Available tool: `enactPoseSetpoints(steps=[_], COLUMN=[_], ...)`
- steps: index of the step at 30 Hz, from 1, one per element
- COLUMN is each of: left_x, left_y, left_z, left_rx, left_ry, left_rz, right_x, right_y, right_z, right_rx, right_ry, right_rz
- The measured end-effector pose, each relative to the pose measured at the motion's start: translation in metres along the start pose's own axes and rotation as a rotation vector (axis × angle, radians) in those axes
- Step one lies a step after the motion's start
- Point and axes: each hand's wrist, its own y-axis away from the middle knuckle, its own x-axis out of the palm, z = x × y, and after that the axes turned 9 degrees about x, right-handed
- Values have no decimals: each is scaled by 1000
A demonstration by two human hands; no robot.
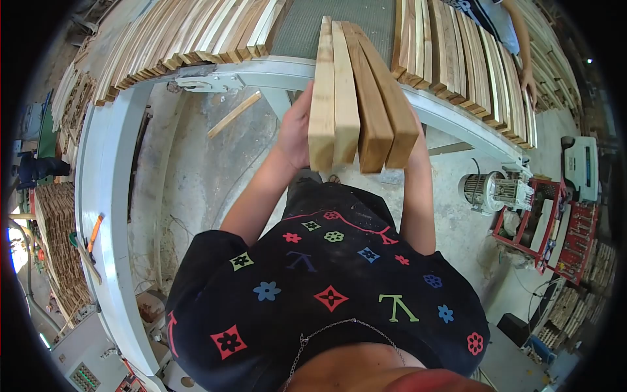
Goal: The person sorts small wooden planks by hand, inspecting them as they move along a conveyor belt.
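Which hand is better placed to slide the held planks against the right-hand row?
Probably the left hand: it is on the left side of the four planks, so it could push rightward. The right hand is between them and the right-hand row.

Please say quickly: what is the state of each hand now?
Left hand: holding the four wooden boards, left side.
Right hand: holding the same boards, right side; mostly hidden.

Both forearms (258, 193) forward, hands (297, 130) apart
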Motion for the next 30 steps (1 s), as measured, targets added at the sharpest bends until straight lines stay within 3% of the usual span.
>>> enactPoseSetpoints(steps=[3,7,10,15,19,25,30], left_x=[6,9,7,10,5,12,7], left_y=[-14,-16,-16,-11,-11,-9,-6], left_z=[-4,-10,-13,-11,-10,-8,-6], left_rx=[84,-14,-45,-3,29,49,74], left_ry=[-394,-116,-72,-148,-42,-153,-154], left_rz=[-26,-77,-58,-137,41,-111,-32], right_x=[6,11,11,12,12,16,13], right_y=[-2,-1,-1,-3,-1,0,-3], right_z=[20,29,28,29,33,34,32], right_rx=[-98,-129,-143,-137,-74,-75,-80], right_ry=[139,177,160,161,177,156,182], right_rz=[-17,-24,-1,22,12,17,50])
